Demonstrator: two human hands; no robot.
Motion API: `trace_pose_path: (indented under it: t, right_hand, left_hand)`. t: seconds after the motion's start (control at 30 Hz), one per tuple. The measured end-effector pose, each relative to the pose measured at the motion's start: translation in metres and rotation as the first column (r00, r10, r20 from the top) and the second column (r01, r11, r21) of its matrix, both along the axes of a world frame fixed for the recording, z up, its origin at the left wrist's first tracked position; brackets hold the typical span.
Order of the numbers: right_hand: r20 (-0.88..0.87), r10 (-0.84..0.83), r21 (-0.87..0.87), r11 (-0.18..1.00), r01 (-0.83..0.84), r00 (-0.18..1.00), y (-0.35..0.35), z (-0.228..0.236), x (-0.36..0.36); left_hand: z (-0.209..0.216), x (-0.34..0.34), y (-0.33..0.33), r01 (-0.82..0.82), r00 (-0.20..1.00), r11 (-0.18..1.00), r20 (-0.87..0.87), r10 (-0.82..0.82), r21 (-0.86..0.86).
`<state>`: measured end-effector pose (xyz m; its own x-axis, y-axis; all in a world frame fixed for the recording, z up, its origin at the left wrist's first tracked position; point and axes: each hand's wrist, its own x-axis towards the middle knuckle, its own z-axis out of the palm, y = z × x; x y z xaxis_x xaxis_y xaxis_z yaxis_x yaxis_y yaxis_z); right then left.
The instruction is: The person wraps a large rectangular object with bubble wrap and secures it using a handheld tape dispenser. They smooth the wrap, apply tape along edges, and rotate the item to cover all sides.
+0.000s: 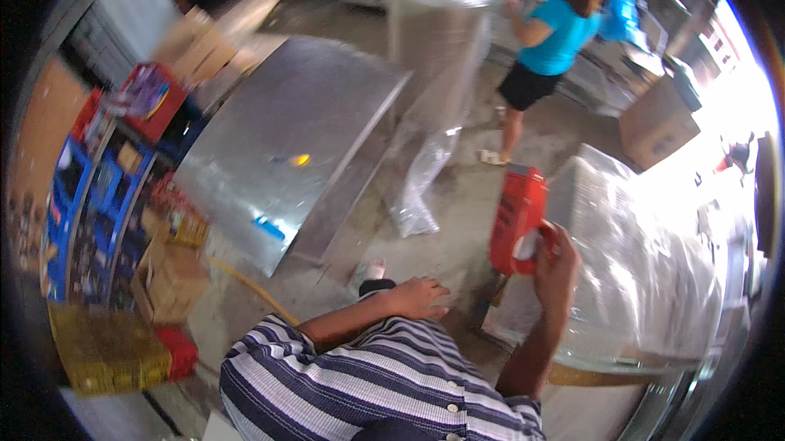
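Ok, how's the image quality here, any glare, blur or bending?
Head view: daylight blows out the right edge, glaring on the plastic-wrapped bundle; the red tape dispenser in the right hand is slightly smeared; the metal sheet bows from fisheye distortion; corners are black.

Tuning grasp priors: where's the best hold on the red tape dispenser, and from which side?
By its looped handle at the lower end, coming from the right, as the right hand does now. The red tape dispenser stands upright, its handle projecting rightward; the broad flat body above offers less purchase.
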<state>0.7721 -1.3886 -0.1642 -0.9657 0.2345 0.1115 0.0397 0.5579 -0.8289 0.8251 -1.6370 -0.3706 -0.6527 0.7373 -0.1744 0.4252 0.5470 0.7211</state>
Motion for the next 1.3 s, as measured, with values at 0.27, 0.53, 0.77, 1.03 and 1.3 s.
trace_pose_path:
  t: [0.27, 0.53, 0.77, 1.03, 1.3]
  right_hand:
    - [0.384, 0.622, -0.150, 0.771, -0.619, 0.682, -0.361, -0.281, -0.155]
    - [0.417, 0.777, -0.152, 0.571, -0.807, 0.471, -0.551, -0.376, -0.216]
    - [0.176, 0.832, -0.294, 0.554, -0.779, 0.526, -0.366, -0.324, -0.159]
    - [0.654, -0.025, -0.422, 0.818, 0.392, 0.756, -0.023, -0.272, 0.095]
    - [0.201, -0.915, -0.685, 0.125, 0.718, 0.350, -0.047, -0.126, 0.176]
  left_hand:
    - [-0.045, 0.048, -0.201, -0.678, 0.727, 0.734, 0.178, 0.663, 0.035]
    - [-0.111, 0.097, -0.273, -0.815, 0.342, 0.509, 0.478, 0.809, -0.277]
    - [-0.038, -0.109, -0.242, -0.080, 0.829, 0.972, 0.527, 0.187, -0.219]
    - [0.086, -0.416, 0.019, 0.199, 0.977, 0.951, -0.124, -0.174, 0.235]
    - [0.111, -0.469, 0.287, 0.116, 0.992, 0.826, -0.104, -0.070, 0.551]
